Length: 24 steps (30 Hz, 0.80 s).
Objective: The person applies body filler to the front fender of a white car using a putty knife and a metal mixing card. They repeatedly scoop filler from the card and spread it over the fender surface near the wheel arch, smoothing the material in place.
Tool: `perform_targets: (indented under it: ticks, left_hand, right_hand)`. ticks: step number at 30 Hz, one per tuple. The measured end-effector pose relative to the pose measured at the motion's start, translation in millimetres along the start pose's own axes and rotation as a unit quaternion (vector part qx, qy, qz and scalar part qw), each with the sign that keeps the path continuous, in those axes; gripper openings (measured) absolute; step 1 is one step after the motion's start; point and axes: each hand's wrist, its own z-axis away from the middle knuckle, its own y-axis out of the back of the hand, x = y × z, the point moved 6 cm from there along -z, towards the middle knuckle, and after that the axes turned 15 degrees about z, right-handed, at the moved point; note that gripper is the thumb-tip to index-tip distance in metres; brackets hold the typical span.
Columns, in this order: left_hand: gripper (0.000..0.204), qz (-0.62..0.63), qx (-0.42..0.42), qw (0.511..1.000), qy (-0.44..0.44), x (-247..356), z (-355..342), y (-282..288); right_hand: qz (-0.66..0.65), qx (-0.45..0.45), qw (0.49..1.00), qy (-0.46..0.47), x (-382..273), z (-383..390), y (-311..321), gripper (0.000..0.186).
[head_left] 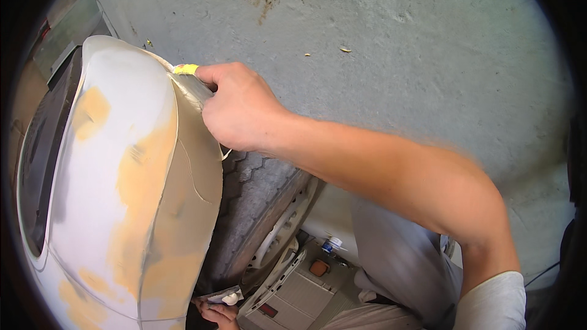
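My right hand reaches in from the right and pinches a thin greyish putty spreader against the upper edge of a curved white vehicle body panel. Something bright yellow sits at the fingertip; whether it is a wrap or part of the tool I cannot tell. Tan patches of filler cover much of the panel along its ridge. Low in the view, my left hand is closed around a flat metal plate with a white lump of putty on it. The panel hides part of that hand.
A treaded tyre and its wheel rim stand right behind the panel. Below is a grey plastic case or step, with a small blue-and-white container near it. Grey concrete floor has brown stains and scraps. My bent leg is at lower right.
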Motion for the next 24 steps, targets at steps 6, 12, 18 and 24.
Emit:
perform_targets:
  ticks: [6, 12, 18, 24]
  left_hand:
    - [0.042, 0.049, 0.026, 0.998, 0.027, -5, -12, -7]
    - [0.043, 0.053, 0.023, 0.998, 0.019, -12, -10, -13]
    - [0.042, 0.104, 0.011, 0.994, 0.024, 7, -27, -22]
    - [0.041, 0.138, 0.038, 0.990, 0.014, 23, -40, -24]
  right_hand:
    - [-0.078, 0.071, 0.994, 0.003, 11, 44, -19, 0.046]
    - [-0.042, 0.206, 0.976, 0.061, 4, 97, -43, 0.044]
    - [-0.075, 0.223, 0.969, 0.073, -21, 149, -70, 0.057]
    - [0.003, 0.234, 0.964, 0.123, -57, 191, -100, 0.059]
